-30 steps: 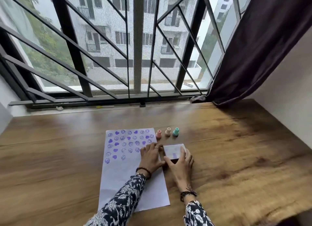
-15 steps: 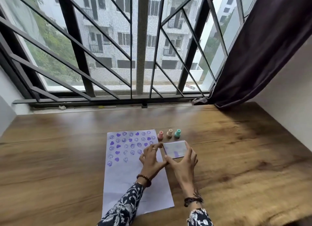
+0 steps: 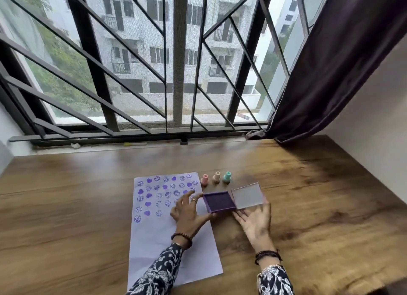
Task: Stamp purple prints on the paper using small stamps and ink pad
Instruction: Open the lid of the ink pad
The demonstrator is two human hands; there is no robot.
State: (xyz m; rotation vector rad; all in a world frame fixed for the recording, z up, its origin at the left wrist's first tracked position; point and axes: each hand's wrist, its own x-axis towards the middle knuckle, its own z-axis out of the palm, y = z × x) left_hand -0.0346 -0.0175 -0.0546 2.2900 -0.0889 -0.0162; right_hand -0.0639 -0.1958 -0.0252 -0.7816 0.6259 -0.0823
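We see the open pad [image 3: 221,201] between our two spread hands, left [image 3: 189,212] and right [image 3: 256,220], neither gripping, with three stamps [image 3: 217,177] just behind it and paper [image 3: 167,235] left of it.

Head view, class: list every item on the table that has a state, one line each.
Ink pad: open, purple pad exposed.
Lid: swung flat to the right.
Paper: top part stamped, lower part blank.
Pink stamp, beige stamp, teal stamp: upright, untouched.
Left hand, right hand: steadying the pad.
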